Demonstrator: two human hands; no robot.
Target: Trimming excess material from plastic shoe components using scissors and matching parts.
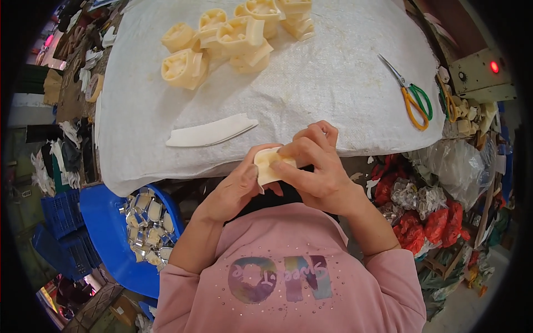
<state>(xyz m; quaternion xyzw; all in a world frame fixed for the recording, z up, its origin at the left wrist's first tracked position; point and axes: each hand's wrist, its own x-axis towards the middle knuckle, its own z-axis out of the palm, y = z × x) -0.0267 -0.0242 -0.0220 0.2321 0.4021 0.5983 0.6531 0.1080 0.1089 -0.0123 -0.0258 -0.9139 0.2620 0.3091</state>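
Note:
At the table's front edge, both hands are closed on a small cream moulded piece [265,161]. My left hand [241,186] grips its left side, thumb up against it. My right hand [317,166] presses thumb and index finger onto its top from the right; the fingers partly hide the piece. Just beyond my left hand lie white curved strips [211,132], stacked flat. Farther back, several cream hollow moulded pieces [239,34] sit in a cluster, some on top of others. Scissors [410,95] with one orange and one green handle lie at the right, points away from me.
A white woven sheet [322,83] covers the table. At lower left, a blue plastic tub [100,222] holds several silver-and-cream pieces [149,222]. Red and clear plastic bags [427,205] are heaped at right, below a box with a lit red lamp [482,73]. Blue crates [61,213] stand far left.

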